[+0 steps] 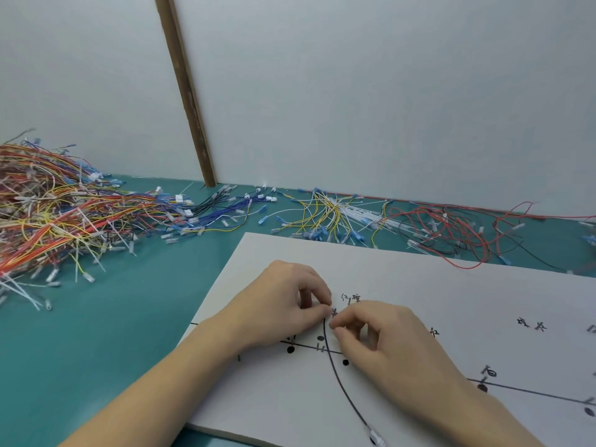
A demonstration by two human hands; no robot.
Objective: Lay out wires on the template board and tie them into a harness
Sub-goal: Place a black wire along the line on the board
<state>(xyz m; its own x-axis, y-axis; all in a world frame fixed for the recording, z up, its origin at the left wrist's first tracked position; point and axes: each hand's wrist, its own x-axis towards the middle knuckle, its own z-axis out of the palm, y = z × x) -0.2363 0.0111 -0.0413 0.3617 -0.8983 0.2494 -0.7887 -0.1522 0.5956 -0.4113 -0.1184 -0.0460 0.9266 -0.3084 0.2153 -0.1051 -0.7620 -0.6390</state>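
Small wire-harness assembly workstation: teal bench (122, 317) against plain white partition (354, 91), heaps of terminated coloured wires (48, 214), white template board (419, 285) with hand-marked routing lines and dots.

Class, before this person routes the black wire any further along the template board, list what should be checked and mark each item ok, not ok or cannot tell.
1. White template board lies flat on the teal table: ok.
2. Thin black wire lies on the board: ok.
3. Left hand and right hand pinch its upper end: ok.
4. Wire hooked on a peg: cannot tell.
5. Clear-sleeved terminal on its lower end: ok.
6. Loose red wires within reach: ok.
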